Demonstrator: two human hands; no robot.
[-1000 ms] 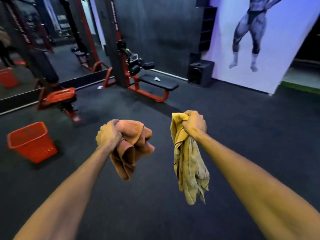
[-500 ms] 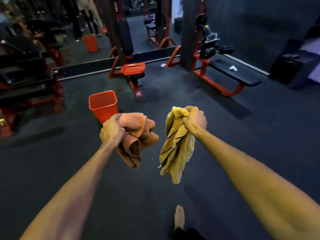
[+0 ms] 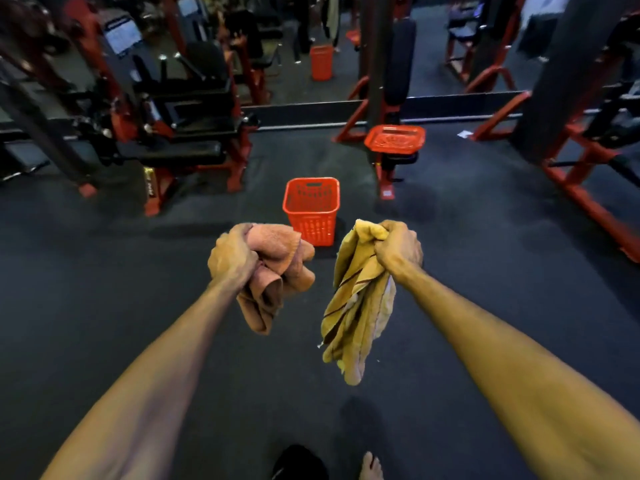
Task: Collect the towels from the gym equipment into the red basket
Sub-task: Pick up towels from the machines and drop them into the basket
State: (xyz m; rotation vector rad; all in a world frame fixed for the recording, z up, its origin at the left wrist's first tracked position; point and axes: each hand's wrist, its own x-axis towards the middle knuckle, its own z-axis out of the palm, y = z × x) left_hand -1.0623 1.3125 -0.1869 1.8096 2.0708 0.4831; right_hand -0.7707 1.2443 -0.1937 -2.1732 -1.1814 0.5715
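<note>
My left hand is closed around a bunched orange towel that hangs down to its right. My right hand grips the top of a yellow striped towel, which dangles long below the fist. The red basket stands upright on the dark floor straight ahead, just beyond and between my two hands. Its inside looks empty from here.
A red-and-black gym machine stands at the left, a red frame with an orange seat behind the basket, and another red frame at the right. A wall mirror behind reflects a basket. My bare foot shows at the bottom.
The view has swung left, so the basket has shifted from the left side to straight ahead between my hands and looks closer. Both hands keep their towels.
</note>
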